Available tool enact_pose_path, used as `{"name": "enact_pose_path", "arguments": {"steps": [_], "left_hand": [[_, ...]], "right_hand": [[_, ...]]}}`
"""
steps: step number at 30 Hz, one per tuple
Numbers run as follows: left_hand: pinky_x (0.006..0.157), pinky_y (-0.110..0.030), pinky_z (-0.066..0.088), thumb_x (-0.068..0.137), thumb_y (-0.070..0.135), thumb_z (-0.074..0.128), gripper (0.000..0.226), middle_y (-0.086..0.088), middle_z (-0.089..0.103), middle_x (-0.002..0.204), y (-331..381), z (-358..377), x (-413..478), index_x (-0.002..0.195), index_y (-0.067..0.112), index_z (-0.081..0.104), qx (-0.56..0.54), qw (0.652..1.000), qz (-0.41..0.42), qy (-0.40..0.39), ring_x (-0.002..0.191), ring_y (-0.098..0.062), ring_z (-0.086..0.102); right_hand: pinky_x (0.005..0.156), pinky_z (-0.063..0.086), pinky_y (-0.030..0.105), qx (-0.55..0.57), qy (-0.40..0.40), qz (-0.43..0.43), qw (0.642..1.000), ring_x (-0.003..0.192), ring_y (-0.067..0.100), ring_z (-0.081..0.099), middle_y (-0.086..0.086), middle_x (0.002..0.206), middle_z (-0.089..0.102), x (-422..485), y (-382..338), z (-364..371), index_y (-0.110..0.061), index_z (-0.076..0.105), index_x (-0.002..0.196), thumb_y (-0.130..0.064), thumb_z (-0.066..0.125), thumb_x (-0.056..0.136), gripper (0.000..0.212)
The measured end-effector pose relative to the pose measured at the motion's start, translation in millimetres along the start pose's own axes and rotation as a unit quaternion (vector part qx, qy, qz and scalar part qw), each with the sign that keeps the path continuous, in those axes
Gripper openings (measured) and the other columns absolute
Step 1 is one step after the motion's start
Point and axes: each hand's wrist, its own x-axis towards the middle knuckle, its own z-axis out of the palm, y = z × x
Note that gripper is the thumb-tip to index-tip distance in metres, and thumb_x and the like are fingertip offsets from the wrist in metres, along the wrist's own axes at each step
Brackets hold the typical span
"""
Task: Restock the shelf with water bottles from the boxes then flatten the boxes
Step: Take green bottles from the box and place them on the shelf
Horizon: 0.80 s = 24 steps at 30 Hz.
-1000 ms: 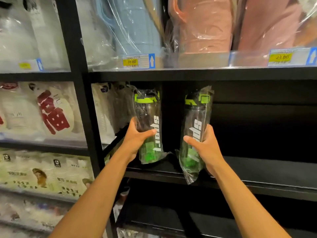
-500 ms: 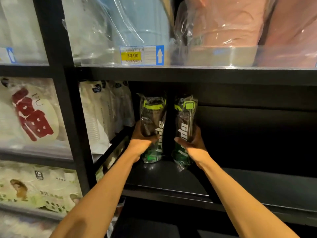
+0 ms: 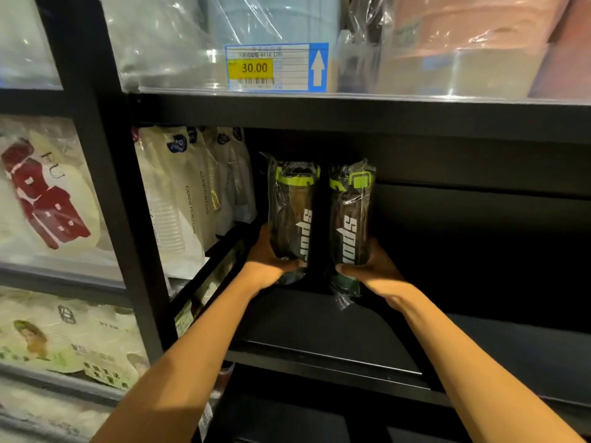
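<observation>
While both arms reach into the dark bay, each hand holds one wrapped water bottle toward the back of the black shelf [image 3: 319, 324]. The left hand [image 3: 270, 266] has its grip curled round the lower part of the left bottle [image 3: 294, 215], with the thumb across the front. The right hand [image 3: 375, 273] grasps the right bottle [image 3: 351, 219] the same way, low down, its thumb pointing toward 9 o'clock.

Both bottles are upright, long axis vertical, with green-trimmed caps at 12 o'clock and bases at 6 o'clock. White lettering runs up each dark body, reading from bottom to top. The right bottle stands at 3 o'clock of the left one, with a narrow dark gap between them. Each is in a clear plastic sleeve, and the loose end of the right one trails below the hand. Whether the bases rest on the shelf board or hang just above it is hard to tell in the shadow.

At 9 o'clock of the left bottle hangs a row of white pouches [image 3: 179, 203], and beyond them is a black upright post [image 3: 105, 187]. At 12 o'clock, on the edge of the shelf above, a price tag [image 3: 276, 68] reads 30.00 beside a white arrow pointing up.
</observation>
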Motion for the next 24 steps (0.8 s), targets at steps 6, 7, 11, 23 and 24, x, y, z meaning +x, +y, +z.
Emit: {"name": "enact_pose_path", "arguments": {"steps": [6,7,11,23,24], "left_hand": [[0.103,-0.029,0.045,0.070,0.016,0.094,0.106,0.001,0.055,0.140,-3,8,17,0.155,0.022,0.031,0.020,0.999,-0.001,0.038,0.131,-0.020,0.054],[0.102,-0.027,0.043,0.071,0.016,0.094,0.105,-0.001,0.055,0.141,-3,9,18,0.155,0.022,0.031,0.021,0.999,0.001,0.039,0.130,-0.019,0.053],[0.102,-0.025,0.039,0.073,0.017,0.093,0.105,-0.003,0.052,0.146,-7,11,22,0.156,0.022,0.029,0.020,0.999,0.001,0.040,0.128,-0.013,0.049],[0.112,-0.027,0.032,0.079,0.021,0.089,0.104,0.002,0.041,0.156,-19,11,30,0.159,0.023,0.023,0.033,0.998,0.033,0.030,0.141,-0.012,0.038],[0.113,-0.028,0.032,0.079,0.022,0.089,0.103,0.002,0.041,0.156,-20,11,31,0.159,0.023,0.024,0.035,0.998,0.036,0.031,0.141,-0.010,0.038]], "right_hand": [[0.097,0.057,0.031,0.011,0.008,-0.014,1.000,0.114,0.007,0.067,-0.010,0.127,0.069,18,-1,6,-0.025,0.051,0.145,-0.030,0.093,0.073,0.084],[0.095,0.057,0.029,0.018,0.011,-0.012,1.000,0.112,0.004,0.067,-0.010,0.126,0.069,21,0,7,-0.025,0.052,0.145,-0.027,0.093,0.074,0.082],[0.088,0.056,0.020,0.039,0.029,-0.006,0.999,0.108,-0.001,0.066,-0.013,0.123,0.069,28,5,13,-0.024,0.052,0.143,-0.023,0.091,0.077,0.077],[0.083,0.053,0.011,0.045,0.032,-0.010,0.998,0.108,-0.005,0.064,-0.014,0.122,0.068,36,14,21,-0.022,0.050,0.143,-0.023,0.088,0.082,0.072],[0.086,0.053,0.013,0.041,0.031,-0.009,0.999,0.109,-0.004,0.064,-0.013,0.124,0.067,36,14,21,-0.022,0.050,0.144,-0.025,0.087,0.082,0.073]]}}
